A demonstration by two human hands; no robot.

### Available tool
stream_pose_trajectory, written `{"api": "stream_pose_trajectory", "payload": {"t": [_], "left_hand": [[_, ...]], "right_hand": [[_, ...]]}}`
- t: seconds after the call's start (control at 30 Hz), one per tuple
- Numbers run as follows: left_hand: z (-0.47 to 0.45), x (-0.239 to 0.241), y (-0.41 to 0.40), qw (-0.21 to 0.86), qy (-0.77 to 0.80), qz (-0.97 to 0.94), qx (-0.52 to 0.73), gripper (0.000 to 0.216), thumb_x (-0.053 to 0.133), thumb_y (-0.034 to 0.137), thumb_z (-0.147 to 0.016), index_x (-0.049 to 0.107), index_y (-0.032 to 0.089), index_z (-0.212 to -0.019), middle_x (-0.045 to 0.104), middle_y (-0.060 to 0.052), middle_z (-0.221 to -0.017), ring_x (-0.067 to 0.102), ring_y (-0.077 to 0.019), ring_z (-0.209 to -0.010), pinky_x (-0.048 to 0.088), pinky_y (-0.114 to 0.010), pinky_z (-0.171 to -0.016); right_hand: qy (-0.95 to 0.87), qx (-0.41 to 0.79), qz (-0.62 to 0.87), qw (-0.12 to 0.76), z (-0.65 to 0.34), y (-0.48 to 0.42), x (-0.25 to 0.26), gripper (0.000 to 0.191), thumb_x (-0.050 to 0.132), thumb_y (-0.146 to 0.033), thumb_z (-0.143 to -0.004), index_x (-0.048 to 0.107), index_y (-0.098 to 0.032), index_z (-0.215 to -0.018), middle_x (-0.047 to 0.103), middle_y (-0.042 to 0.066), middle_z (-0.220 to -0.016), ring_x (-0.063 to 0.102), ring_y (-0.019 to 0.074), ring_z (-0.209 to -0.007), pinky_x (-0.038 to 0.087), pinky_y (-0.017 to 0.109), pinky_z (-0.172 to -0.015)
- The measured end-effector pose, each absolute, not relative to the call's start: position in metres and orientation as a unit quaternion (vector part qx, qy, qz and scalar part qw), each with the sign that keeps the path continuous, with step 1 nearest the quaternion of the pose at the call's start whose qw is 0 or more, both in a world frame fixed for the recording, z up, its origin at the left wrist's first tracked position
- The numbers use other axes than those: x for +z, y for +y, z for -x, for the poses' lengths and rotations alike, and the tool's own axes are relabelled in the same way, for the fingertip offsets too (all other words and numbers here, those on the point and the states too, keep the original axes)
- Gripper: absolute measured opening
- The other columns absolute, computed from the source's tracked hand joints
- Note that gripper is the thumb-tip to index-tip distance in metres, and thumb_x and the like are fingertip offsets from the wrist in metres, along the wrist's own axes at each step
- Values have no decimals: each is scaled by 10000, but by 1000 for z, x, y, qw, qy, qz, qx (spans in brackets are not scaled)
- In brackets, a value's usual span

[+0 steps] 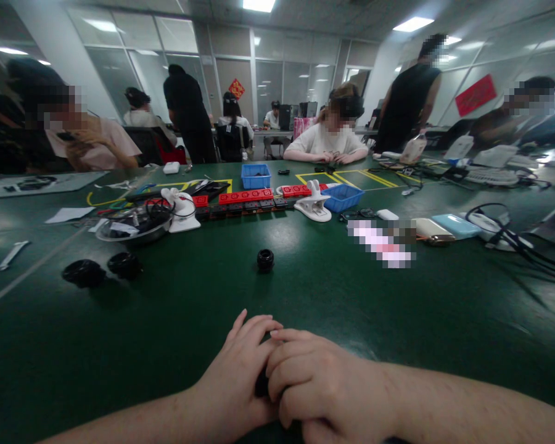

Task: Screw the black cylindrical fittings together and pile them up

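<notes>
Low in the middle of the view, my left hand [241, 365] and my right hand [321, 381] meet over the green table. A small black part [261, 385] shows between them, mostly hidden by my fingers, so its exact shape cannot be made out. My left hand curls around it from the left, while the fingers of my right hand are bent over it from the right. Straight ahead, a black ribbed ring-shaped part [265, 261] stands on the table. Farther left lie a larger black round part [83, 272] and another black round part [124, 265].
A wrench [12, 255] lies at the far left, near a metal bowl [136, 235] of black items. Across the table are red power strips [246, 195], a white clip stand [315, 206], a blue bin [345, 197] and cables. Several people sit or stand beyond.
</notes>
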State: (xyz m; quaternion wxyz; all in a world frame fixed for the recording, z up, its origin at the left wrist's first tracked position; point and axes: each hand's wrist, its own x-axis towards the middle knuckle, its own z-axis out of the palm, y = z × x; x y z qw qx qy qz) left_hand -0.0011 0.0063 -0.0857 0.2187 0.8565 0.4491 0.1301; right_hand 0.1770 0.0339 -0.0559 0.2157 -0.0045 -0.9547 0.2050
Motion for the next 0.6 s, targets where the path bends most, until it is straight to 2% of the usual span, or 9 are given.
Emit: {"api": "stream_pose_trajectory", "payload": {"t": [0.13,0.23,0.33,0.43,0.53,0.6], "left_hand": [[2,-87,6,214,444,-861,128,514,688,338,-598,565,209,-1080,534,-83,-1171,422,-313,-1166,155,-576,-1044],[3,-86,6,221,435,-863,131,503,647,378,-670,522,242,-1138,517,-70,-1190,424,-291,-1165,143,-579,-1043],[4,-85,6,228,428,-864,133,557,654,419,-687,474,272,-1193,499,-58,-1206,409,-283,-1180,146,-571,-1043],[5,-86,7,226,428,-864,136,607,678,468,-663,472,269,-1199,492,-64,-1219,396,-294,-1191,137,-570,-1043],[5,-86,8,230,430,-862,139,615,655,500,-682,462,256,-1212,493,-77,-1228,402,-295,-1185,133,-577,-1039],[5,-86,8,231,431,-861,138,602,645,515,-687,473,244,-1197,495,-84,-1224,404,-292,-1183,134,-575,-1041]], "right_hand": [[-949,191,-17,250,-179,34,-54,217,399,-185,-742,611,-137,-729,643,19,-797,522,141,-976,169,358,-1081],[-945,164,13,284,-180,32,-51,216,409,-201,-775,611,-161,-839,646,4,-867,503,157,-1015,126,412,-1081],[-937,151,107,297,-181,29,-48,223,434,-270,-808,588,-163,-928,621,28,-900,511,167,-947,182,427,-1041],[-925,165,185,287,-180,27,-45,364,454,-434,-823,542,-132,-1003,586,76,-940,500,186,-888,291,428,-947],[-920,176,203,285,-177,27,-47,513,457,-566,-788,515,-111,-1018,567,99,-946,484,200,-857,361,396,-822],[-924,168,209,273,-176,27,-49,529,463,-590,-772,524,-117,-1001,566,95,-930,478,202,-841,366,376,-774]]}}
